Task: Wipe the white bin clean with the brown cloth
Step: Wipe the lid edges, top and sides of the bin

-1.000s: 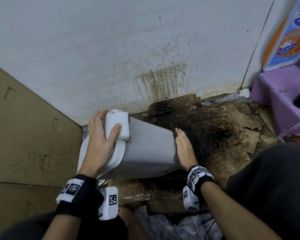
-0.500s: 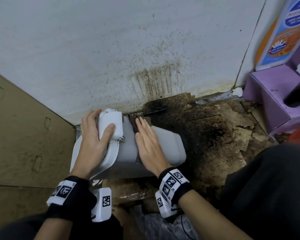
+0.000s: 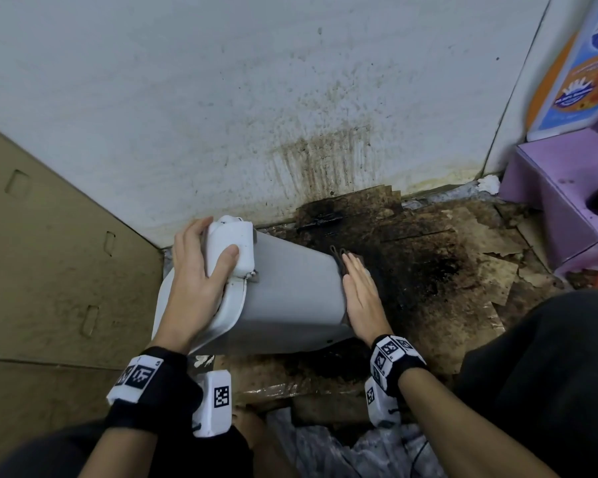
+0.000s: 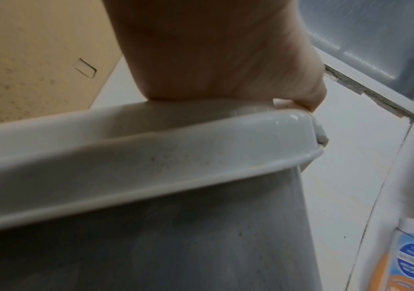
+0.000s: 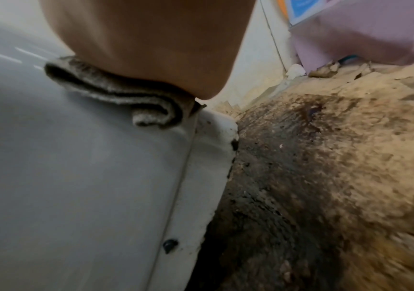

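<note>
A: Why was the white bin (image 3: 290,291) lying tipped on its side on the floor (image 3: 439,270) rather than standing?

B: As I judged it, so its long wall faced up and could be wiped. The left hand (image 3: 201,274) gripped the lid end, thumb across the white hinge block (image 3: 232,246) and fingers curled over its far side, with the heel of the palm resting on the rim. That looked like a bracing hold, to stop the bin sliding or rolling under the other hand.

A: And the right hand (image 3: 359,294)?

B: It lay flat, fingers straight and together, pressing the folded brown cloth (image 5: 116,92) against the bin near its base end. Nothing was pinched; the cloth was simply trapped beneath the palm. In the head view only a dark edge of it peeped out just beyond the fingertips (image 3: 351,260).

A: So where did the bin lie relative to the hands?

B: Between them. Its body stretched from under the left palm across to the inner edge of the right hand, touching both. The right wrist view showed the base corner just below the heel of that hand, with dark specks left on the bottom edge.

A: What lay past the right hand?

B: Blackened, peeling floor and a stained wall (image 3: 221,98); I would say the cloth risked picking up that grime if it slipped off the end.
</note>
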Demonstrator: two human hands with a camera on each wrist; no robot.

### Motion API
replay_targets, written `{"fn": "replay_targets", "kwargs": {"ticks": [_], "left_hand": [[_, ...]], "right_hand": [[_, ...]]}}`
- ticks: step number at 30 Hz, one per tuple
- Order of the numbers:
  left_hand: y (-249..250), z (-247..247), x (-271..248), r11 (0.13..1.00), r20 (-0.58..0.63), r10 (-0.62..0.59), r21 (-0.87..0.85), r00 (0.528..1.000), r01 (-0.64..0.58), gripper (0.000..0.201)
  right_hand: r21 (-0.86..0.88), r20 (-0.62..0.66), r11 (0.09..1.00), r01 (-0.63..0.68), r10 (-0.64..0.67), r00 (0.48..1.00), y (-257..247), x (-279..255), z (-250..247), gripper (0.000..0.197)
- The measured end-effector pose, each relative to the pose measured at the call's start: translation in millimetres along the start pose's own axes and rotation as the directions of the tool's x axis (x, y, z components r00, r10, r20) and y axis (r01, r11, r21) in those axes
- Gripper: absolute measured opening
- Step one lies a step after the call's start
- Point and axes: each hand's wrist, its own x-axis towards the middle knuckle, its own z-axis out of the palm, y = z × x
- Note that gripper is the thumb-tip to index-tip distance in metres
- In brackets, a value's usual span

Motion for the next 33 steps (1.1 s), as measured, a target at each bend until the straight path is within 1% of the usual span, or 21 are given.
{"fn": "replay_targets", "kwargs": {"ticks": [2, 6, 11, 14, 18, 20, 22, 24, 26, 30, 33], "left_hand": [[-1.0, -1.1, 0.2, 1.0, 0.0, 0.0, -0.007, 1.0, 0.0, 0.077], [-0.7, -0.9, -1.0, 1.0, 0.002, 0.002, 0.0, 1.0, -0.002, 0.078], [-1.9, -1.6, -1.1, 1.0, 0.001, 0.008, 0.009, 1.0, -0.008, 0.078], [-1.9, -1.0, -1.3, 1.0, -0.001, 0.015, 0.006, 1.0, -0.015, 0.077], [-1.5, 0.1, -1.9, 1.0, -0.001, 0.011, 0.028, 1.0, -0.011, 0.077], [-0.2, 0.6, -2.0, 1.0, 0.003, 0.008, 0.03, 1.0, -0.008, 0.078], [0.9, 1.4, -2.4, 0.999, 0.0, 0.015, 0.032, 1.0, -0.015, 0.078], [1.9, 2.0, -3.0, 0.999, -0.001, 0.018, 0.034, 1.0, -0.018, 0.079], [2.0, 2.3, -3.8, 0.999, 0.0, 0.015, 0.035, 1.0, -0.015, 0.081], [1.4, 2.0, -4.2, 1.0, 0.0, 0.016, 0.027, 1.0, -0.016, 0.079], [-1.5, 0.1, -3.4, 1.0, 0.011, 0.009, 0.028, 1.0, -0.01, 0.079]], "right_hand": [[-0.022, 0.006, 1.0, -0.021, 0.021, 1.0, -3.7, 1.5, 3.0, 0.058], [-0.008, 0.022, 0.997, -0.082, 0.082, 0.996, -15.9, 0.0, 6.8, 0.052], [0.002, 0.054, 0.998, -0.062, 0.062, 0.997, -28.3, -1.4, 14.2, 0.054], [0.021, 0.047, 0.997, -0.074, 0.073, 0.996, -32.5, -2.8, 12.9, 0.054], [0.054, 0.04, 0.996, -0.074, 0.072, 0.997, -56.4, -8.1, 16.2, 0.055], [0.077, 0.032, 0.997, -0.019, 0.017, 0.999, -79.4, -12.2, 20.3, 0.06], [0.093, 0.039, 0.993, 0.076, -0.08, 0.996, -107.2, -16.2, 26.2, 0.06], [0.106, 0.054, 0.979, 0.177, -0.183, 0.982, -131.5, -19.9, 32.3, 0.058], [0.103, 0.052, 0.962, 0.252, -0.259, 0.965, -144.0, -21.9, 37.0, 0.055], [0.032, 0.041, 0.938, 0.345, -0.346, 0.937, -135.2, -20.2, 34.1, 0.052], [0.028, 0.064, 0.932, 0.361, -0.362, 0.93, -111.2, -13.4, 23.1, 0.05]]}}
